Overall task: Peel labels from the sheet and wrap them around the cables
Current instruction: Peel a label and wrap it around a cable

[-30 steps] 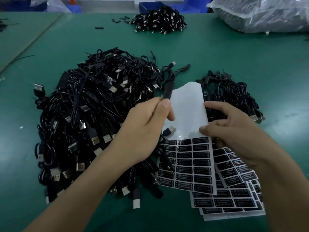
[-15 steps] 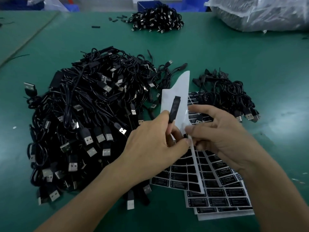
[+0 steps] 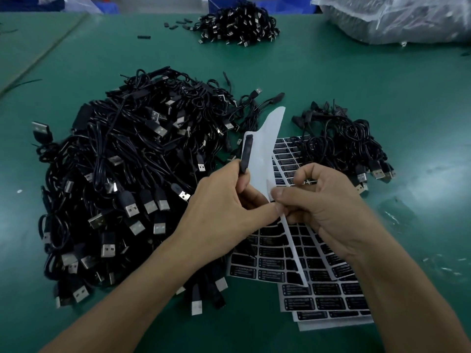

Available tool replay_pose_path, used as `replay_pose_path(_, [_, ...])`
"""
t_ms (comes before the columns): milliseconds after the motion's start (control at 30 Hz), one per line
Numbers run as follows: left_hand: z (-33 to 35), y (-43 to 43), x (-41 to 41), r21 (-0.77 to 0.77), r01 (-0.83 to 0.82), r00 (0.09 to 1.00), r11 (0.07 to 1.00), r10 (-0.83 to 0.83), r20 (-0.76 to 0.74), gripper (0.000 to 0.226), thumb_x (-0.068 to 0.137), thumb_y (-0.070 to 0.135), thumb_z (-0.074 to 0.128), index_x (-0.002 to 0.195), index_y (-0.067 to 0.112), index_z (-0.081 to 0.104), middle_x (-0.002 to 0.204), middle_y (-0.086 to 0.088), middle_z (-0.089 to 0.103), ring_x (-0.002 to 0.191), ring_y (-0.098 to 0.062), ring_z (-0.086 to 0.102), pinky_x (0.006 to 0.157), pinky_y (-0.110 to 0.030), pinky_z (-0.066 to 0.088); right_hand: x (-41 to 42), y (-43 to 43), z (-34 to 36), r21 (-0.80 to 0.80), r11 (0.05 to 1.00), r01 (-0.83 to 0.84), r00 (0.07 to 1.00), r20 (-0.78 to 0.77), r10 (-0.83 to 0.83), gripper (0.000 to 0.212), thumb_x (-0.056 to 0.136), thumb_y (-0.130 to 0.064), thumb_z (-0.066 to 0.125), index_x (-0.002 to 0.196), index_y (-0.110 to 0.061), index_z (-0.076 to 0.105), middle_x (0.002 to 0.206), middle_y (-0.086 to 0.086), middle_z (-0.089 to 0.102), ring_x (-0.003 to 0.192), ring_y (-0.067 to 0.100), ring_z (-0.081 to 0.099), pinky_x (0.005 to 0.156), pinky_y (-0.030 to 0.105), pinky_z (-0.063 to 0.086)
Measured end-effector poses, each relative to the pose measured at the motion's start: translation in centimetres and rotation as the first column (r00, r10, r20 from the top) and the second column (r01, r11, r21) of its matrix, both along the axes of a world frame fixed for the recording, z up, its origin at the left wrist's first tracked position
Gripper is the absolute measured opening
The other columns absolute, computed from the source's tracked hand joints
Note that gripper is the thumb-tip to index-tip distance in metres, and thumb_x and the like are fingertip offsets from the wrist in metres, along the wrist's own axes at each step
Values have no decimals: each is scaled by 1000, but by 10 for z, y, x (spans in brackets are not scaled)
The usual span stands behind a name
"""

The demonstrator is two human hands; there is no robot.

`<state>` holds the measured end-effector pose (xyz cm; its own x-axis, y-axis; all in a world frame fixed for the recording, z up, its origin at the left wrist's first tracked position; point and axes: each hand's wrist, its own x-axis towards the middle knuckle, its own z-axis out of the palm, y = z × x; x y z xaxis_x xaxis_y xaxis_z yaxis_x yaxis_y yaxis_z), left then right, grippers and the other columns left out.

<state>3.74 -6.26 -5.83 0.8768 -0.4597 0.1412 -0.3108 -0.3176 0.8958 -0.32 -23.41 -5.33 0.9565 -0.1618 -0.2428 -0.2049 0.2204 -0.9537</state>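
The left hand (image 3: 221,200) grips 1 black cable end (image 3: 246,155) upright; the right hand (image 3: 323,200) pinches the lifted label sheet (image 3: 265,154) beside it, hands touching; both are above spare sheets (image 3: 331,296), right of the cable pile (image 3: 122,174).

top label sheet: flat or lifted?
Lifted, curled: the top label sheet stands blank end up off the stack, pinched by the right hand; left hand holds a cable.

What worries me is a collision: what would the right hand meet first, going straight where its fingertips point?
Probably the left hand, its thumb just beyond the label sheet the right hand pinches.
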Motion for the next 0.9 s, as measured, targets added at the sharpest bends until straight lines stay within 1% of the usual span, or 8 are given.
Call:
replay_pose_path(67, [0, 0, 0, 11, -10, 1000, 1000, 10, 1, 54, 65, 50, 77, 76, 21, 33, 74, 13, 73, 67, -15, 68, 60, -44, 57, 0, 2, -1, 4, 1000, 5, 1000, 6, -5, 37, 77, 5, 77, 83, -13, 46, 58, 9, 66, 47, 15, 62, 44, 20, 49])
replay_pose_path(433, [-5, -1, 5, 26, -21, 1000, 999, 22, -14, 46, 71, 35, 75, 75, 20, 31, 74, 13, 74, 61, -4, 61, 59, -28, 50, -2, 5, 2, 6, 1000, 12, 1000, 8, -12, 37, 79, 9, 74, 74, -13, 44, 59, 12, 67, 47, 17, 64, 45, 20, 51])
replay_pose_path(567, [-5, 0, 7, 25, -34, 999, 999, 34, -13, 39, 71, 29, 71, 73, 22, 32, 79, -5, 74, 78, -30, 68, 72, -53, 57, -2, 1, 2, -25, 999, 24, 1000, 5, -24, 36, 78, 9, 74, 77, -12, 45, 59, 13, 66, 46, 16, 62, 44, 19, 49])
replay_pose_path(633, [-4, 0, 8, 20, -56, 998, 998, 56, -10, 38, 69, 28, 68, 72, 22, 31, 82, -12, 72, 81, -35, 66, 73, -58, 54, -1, -2, 2, -147, 989, 24, 1000, 14, -22, 32, 79, 9, 74, 78, -11, 48, 56, 11, 65, 44, 15, 59, 41, 19, 45])
replay_pose_path(733, [-2, 0, 10, -39, -121, 992, 992, 119, -47, 38, 68, 20, 65, 70, 27, 28, 79, -18, 69, 73, -37, 63, 69, -56, 55, -2, -11, 1, -412, 910, 54, 998, 34, -44, 23, 80, 4, 72, 81, -12, 55, 53, 4, 64, 44, 11, 56, 41, 19, 41])
replay_pose_path(767, [-2, 0, 12, -74, -144, 988, 987, 139, -72, 38, 68, 18, 64, 69, 30, 28, 76, -19, 65, 66, -35, 63, 64, -51, 56, -3, -14, 1, -480, 874, 69, 997, 46, -54, 20, 79, 1, 71, 82, -14, 57, 53, 4, 64, 45, 11, 56, 45, 21, 42])
replay_pose_path(833, [-3, 2, 15, -155, -174, 981, 972, 157, -115, 37, 69, 14, 63, 71, 28, 29, 63, -6, 60, 57, -18, 65, 55, -29, 49, -3, -20, 0, -594, 799, 94, 995, 73, -63, 18, 78, -5, 71, 83, -19, 60, 54, 2, 64, 47, 8, 53, 56, 26, 45])
replay_pose_path(900, [-4, 2, 18, -232, -184, 976, 955, 149, -159, 37, 74, 7, 64, 74, 21, 30, 58, 5, 59, 52, -12, 64, 50, -17, 45, -4, -22, -2, -701, 701, 131, 990, 131, -55, 18, 77, -14, 74, 82, -24, 60, 51, -6, 58, 45, 1, 46, 57, 19, 43])
